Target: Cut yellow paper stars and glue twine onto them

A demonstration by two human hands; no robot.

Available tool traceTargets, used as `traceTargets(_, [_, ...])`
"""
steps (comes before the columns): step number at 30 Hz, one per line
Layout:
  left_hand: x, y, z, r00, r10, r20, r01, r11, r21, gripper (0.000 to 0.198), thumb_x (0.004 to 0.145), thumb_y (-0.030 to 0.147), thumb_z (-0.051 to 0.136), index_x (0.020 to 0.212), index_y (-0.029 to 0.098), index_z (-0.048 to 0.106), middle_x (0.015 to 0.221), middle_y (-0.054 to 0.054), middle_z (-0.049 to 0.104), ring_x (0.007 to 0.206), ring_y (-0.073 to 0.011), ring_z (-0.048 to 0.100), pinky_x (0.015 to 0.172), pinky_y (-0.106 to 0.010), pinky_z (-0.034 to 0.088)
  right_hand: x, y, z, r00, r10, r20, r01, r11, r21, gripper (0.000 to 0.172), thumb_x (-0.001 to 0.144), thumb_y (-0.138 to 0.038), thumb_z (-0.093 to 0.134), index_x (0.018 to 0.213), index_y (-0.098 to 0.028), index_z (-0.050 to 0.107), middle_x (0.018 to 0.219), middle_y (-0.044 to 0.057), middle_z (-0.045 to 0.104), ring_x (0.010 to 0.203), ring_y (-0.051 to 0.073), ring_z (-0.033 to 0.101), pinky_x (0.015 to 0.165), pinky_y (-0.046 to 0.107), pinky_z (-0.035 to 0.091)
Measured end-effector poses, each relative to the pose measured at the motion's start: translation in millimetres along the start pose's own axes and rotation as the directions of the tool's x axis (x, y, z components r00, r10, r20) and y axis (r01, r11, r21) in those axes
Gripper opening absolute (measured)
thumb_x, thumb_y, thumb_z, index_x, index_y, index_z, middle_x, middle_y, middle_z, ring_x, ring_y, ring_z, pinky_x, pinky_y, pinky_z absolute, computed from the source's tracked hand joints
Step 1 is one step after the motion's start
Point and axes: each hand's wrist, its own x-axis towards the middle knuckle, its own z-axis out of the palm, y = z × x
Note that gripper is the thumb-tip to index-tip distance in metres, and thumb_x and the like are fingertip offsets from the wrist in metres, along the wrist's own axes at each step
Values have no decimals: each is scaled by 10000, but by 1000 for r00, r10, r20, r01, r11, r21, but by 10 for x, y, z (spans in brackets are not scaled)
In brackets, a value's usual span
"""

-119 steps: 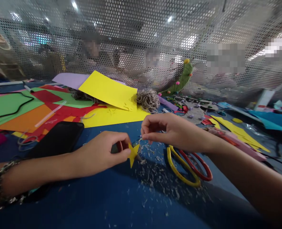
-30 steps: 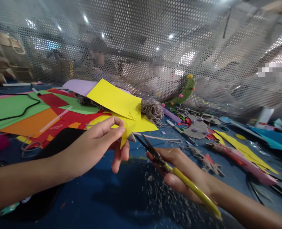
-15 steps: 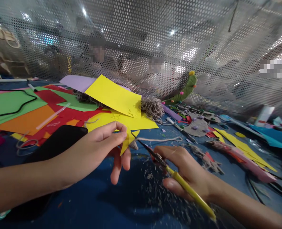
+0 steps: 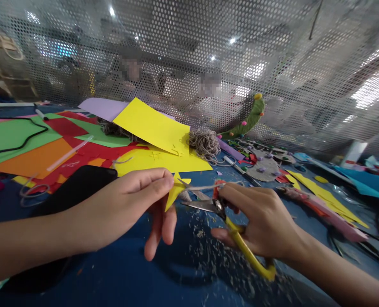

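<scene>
Between its thumb and forefinger, my left hand [image 4: 138, 200] pinches a small yellow paper star [image 4: 174, 192] with pointed tips; the other fingers hang loosely below. My right hand [image 4: 256, 213] grips scissors [image 4: 220, 209] with a yellow handle. Their blades are spread and point left, close to the right side of the star. A grey string [image 4: 205, 186] lies behind the blades. Beyond the hands, a yellow sheet [image 4: 154, 125] rests over more yellow paper [image 4: 164, 164], with small cut marks or scraps on them.
A black object [image 4: 80, 187] lies under my left forearm. Coloured paper [image 4: 13, 136] spreads at the left. Grey yarn [image 4: 205, 143] sits behind, near a green curved piece [image 4: 249, 121] with pompoms. A pink roll [image 4: 330, 215] and blue sheets [image 4: 368, 181] lie right. Perforated metal [image 4: 183, 55] stands behind.
The scissors have turned and their blades have opened beside the star. My right hand has shifted slightly right and up. The star has tilted a little in my left hand.
</scene>
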Motion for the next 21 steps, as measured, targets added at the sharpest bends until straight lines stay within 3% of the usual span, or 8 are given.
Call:
traceTargets(11, [24, -69, -30, 994, 107, -5, -105, 985, 136, 214, 884, 288, 349, 776, 169, 490, 614, 61, 588, 432, -15, 508, 478, -116, 401, -16, 35, 23, 1000, -17, -14, 16, 1000, -20, 385, 760, -544, 419, 702, -169, 483, 507, -21, 460, 422, 86, 386, 428, 209, 278])
traceTargets(21, [19, -49, -1, 993, 118, -28, -111, 979, 173, 195, 880, 265, 352, 763, 177, 480, 592, 59, 565, 432, -28, 488, 481, -136, 405, -7, 28, 13, 999, -12, -31, 10, 997, -70, 432, 748, -575, 414, 667, -162, 511, 493, -4, 484, 416, 95, 422, 434, 221, 281])
